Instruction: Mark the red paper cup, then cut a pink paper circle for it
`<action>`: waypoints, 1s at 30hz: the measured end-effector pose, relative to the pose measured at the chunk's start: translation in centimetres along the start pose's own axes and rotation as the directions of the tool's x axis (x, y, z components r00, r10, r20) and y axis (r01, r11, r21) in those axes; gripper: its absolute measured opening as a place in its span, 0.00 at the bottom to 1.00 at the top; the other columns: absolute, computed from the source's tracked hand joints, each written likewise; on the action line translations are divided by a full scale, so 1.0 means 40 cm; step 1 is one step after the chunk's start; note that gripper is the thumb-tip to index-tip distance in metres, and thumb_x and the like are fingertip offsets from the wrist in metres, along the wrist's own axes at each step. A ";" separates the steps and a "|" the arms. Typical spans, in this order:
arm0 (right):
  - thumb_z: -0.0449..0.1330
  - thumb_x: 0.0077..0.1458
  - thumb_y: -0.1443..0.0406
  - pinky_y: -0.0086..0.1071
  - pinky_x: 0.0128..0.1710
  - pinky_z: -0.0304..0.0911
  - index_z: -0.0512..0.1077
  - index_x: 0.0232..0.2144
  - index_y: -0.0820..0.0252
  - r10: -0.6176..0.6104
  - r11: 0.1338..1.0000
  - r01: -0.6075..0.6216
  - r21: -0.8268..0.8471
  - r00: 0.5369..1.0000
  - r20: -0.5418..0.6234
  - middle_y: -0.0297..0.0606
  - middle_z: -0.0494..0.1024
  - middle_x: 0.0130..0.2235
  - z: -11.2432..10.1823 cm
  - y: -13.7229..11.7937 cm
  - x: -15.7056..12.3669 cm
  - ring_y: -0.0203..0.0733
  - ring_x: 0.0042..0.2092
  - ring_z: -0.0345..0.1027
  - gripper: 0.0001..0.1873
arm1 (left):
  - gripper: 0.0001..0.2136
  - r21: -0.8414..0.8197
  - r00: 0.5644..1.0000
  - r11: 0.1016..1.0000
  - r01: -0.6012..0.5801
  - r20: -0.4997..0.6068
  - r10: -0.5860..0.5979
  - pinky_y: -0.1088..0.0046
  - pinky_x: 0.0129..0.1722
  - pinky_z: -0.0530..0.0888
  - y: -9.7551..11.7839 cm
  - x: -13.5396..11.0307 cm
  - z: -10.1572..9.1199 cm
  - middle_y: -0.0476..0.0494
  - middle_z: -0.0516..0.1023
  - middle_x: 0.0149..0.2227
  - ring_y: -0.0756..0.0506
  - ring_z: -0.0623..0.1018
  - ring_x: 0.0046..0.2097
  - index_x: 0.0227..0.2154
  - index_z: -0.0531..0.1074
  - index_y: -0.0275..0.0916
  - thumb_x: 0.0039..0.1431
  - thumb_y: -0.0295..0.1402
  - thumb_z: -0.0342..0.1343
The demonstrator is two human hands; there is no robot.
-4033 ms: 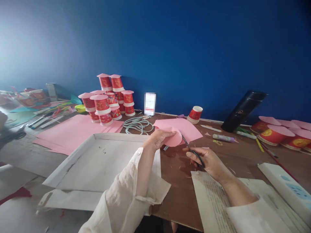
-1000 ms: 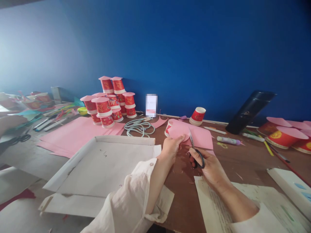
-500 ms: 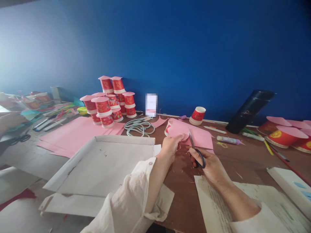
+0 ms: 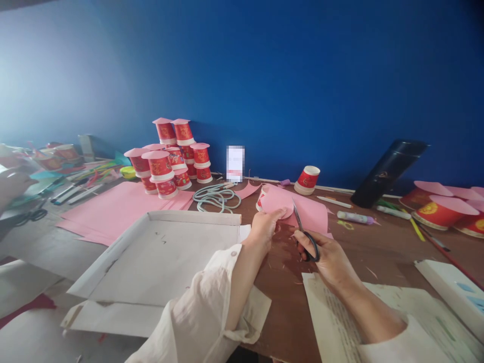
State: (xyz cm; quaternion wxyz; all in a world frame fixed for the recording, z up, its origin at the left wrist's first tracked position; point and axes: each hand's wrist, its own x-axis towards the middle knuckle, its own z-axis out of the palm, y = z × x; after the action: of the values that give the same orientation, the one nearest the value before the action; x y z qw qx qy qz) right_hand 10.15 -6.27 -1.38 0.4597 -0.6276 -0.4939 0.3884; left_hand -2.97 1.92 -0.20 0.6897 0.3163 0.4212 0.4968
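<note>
At the left stand red cups (image 4: 166,161); I cannot read their gold print. My left hand (image 4: 264,227) pinches the pink paper (image 4: 278,201) over the table (image 4: 363,247). My right hand (image 4: 328,257) grips the scissors (image 4: 302,232), whose blades touch the paper. The sheet (image 4: 333,312) under my wrist has unreadable text.

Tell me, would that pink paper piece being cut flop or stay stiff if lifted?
Probably bendy, not limp: the pink paper piece stands up where the left hand pinches it. Likely very light, being thin. The scissors in the right hand cut it, so it may tear easily.
</note>
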 end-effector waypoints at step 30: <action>0.68 0.48 0.45 0.30 0.27 0.57 0.76 0.52 0.59 -0.021 0.995 0.020 0.098 1.000 0.010 0.30 0.72 0.22 0.008 -0.002 0.001 0.34 0.24 0.62 0.35 | 0.09 0.138 0.998 0.990 -0.012 -0.062 0.021 0.73 0.23 0.64 0.025 -0.027 0.004 0.49 0.69 0.18 0.52 0.67 0.20 0.21 0.72 0.36 0.51 0.32 0.65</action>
State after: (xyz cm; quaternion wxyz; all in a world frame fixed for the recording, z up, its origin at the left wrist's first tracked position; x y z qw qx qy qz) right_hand 9.83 -6.16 -1.41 0.4912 -0.5971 -0.4830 0.4110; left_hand -3.43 1.19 1.01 0.6486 0.3507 0.4733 0.4820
